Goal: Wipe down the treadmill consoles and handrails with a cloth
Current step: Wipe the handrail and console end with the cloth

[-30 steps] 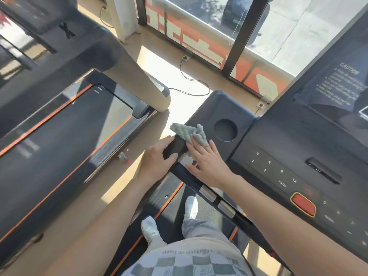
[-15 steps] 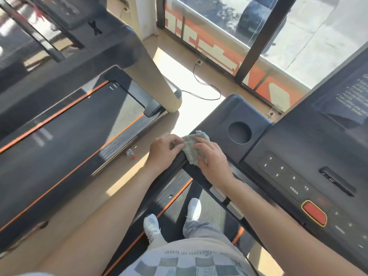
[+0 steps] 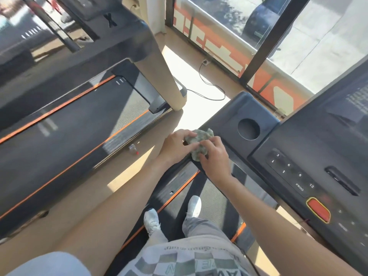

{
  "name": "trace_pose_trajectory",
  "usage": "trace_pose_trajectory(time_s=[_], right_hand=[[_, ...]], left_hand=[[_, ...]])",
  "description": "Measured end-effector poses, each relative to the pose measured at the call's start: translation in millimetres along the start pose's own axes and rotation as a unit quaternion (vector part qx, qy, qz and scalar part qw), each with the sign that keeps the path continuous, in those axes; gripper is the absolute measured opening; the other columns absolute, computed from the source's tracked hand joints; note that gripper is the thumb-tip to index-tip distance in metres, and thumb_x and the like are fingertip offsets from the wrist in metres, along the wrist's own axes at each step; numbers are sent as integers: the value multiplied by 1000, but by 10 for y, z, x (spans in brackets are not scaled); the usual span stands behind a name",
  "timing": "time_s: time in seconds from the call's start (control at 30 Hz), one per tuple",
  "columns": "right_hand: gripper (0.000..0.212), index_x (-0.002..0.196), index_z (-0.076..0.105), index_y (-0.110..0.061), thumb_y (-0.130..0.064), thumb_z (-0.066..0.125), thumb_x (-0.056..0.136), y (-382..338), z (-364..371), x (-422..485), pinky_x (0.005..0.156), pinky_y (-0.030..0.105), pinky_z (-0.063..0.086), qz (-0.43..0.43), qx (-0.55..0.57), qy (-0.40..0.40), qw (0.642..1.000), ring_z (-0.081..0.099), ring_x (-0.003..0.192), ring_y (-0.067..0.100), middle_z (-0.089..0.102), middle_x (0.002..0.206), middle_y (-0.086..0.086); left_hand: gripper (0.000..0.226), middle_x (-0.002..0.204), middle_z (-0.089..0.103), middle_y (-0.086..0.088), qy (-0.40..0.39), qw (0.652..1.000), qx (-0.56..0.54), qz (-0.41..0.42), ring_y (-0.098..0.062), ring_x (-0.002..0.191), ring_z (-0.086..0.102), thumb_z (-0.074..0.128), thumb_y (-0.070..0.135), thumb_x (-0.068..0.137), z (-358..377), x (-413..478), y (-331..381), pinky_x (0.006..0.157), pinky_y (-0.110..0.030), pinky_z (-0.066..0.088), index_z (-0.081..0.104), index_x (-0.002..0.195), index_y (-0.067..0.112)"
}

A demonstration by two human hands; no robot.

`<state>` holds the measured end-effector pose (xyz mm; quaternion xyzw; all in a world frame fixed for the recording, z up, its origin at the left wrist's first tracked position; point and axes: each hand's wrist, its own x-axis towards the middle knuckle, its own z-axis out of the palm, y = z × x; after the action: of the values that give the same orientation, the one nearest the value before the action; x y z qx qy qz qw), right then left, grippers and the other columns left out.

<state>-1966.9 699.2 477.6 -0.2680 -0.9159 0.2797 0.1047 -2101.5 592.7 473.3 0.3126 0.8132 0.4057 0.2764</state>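
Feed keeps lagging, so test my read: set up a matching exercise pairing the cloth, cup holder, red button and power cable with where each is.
Things: 1 cloth; 2 cup holder; 3 red button; 4 power cable.
Places: A on the floor; B at the console left end; C held by left hand and right hand; D beside the PROG key.
Pairs: 1-C; 2-B; 3-D; 4-A.

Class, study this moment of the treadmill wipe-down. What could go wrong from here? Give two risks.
1. The left hand and right hand grip the cloth in a bunch, so it may skip spots.
2. Wiping across the keypad could press a key and start the belt underfoot.
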Motion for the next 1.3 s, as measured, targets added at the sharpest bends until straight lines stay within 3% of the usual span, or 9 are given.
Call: trace_pose_trajectory(time_s=[0.1, 0.23, 0.33, 0.53, 0.77, 0.9, 1.03, 1.13, 1.3], right_hand=[[25, 109, 72, -11, -12, 79, 84, -39, 44, -84, 81, 17, 41, -5, 8, -13, 1000, 54, 99, 17, 56, 116, 1], [27, 114, 74, -13, -22, 74, 88, -117, 157, -269, 81, 32, 59, -62, 28, -59, 996, 60, 94, 17, 55, 116, -1], [25, 113, 75, -13, -18, 75, 89, -246, 217, -394, 77, 36, 62, -89, 26, -77, 993, 65, 89, 20, 56, 116, -1], [25, 111, 74, -12, -7, 77, 86, -571, 503, -585, 83, 40, 59, -97, 2, -77, 992, 58, 100, 22, 58, 115, 2], [37, 116, 74, -10, -7, 83, 80, -792, 679, -878, 90, 29, 48, -165, -30, -112, 979, 58, 106, 26, 61, 116, 4], [43, 117, 73, -12, -9, 86, 76, -944, 808, -974, 84, 34, 56, -250, -58, -133, 957, 56, 100, 25, 62, 114, 1], [44, 112, 75, -20, -25, 90, 71, -1120, 934, -1014, 81, 42, 52, -340, -101, -140, 924, 50, 95, 23, 65, 110, -2], [44, 108, 75, -20, -26, 92, 68, -1264, 1053, -1065, 84, 43, 51, -394, -100, -161, 900, 53, 97, 24, 64, 104, -2], [42, 105, 75, -16, -21, 92, 67, -1521, 1282, -1217, 78, 42, 55, -454, -66, -204, 865, 53, 92, 25, 62, 102, 1]], left_hand=[[38, 128, 67, 5, 5, 1000, 6, -4, -12, 114, 61, 78, 35, 87, -64, -232, -93, 98, -36, 52, 69, 124, 27], [41, 125, 68, 7, 25, 999, 20, -34, -12, 110, 62, 81, 38, 84, -206, -634, -293, 97, -37, 53, 70, 123, 29], [41, 120, 70, 9, 40, 998, 34, -46, -14, 108, 64, 80, 42, 83, -284, -906, -410, 94, -38, 54, 70, 121, 31], [40, 116, 70, 11, 85, 992, 69, -70, -15, 104, 63, 78, 50, 82, -362, -1357, -629, 84, -33, 52, 68, 117, 31], [40, 109, 70, 14, 122, 984, 82, -97, -14, 96, 64, 80, 52, 79, -475, -1803, -863, 79, -30, 48, 69, 113, 34], [40, 104, 68, 17, 147, 977, 81, -127, -9, 91, 59, 81, 55, 77, -601, -2145, -990, 76, -29, 44, 70, 110, 36], [38, 103, 66, 19, 178, 968, 81, -158, -4, 86, 50, 81, 54, 78, -669, -2517, -1134, 72, -26, 34, 71, 109, 35], [37, 103, 70, 17, 225, 958, 76, -160, -8, 88, 60, 83, 51, 76, -666, -2790, -1247, 72, -27, 41, 73, 106, 32], [38, 103, 72, 17, 288, 941, 74, -159, -13, 95, 68, 88, 44, 71, -624, -3245, -1463, 82, -39, 53, 72, 102, 28]])
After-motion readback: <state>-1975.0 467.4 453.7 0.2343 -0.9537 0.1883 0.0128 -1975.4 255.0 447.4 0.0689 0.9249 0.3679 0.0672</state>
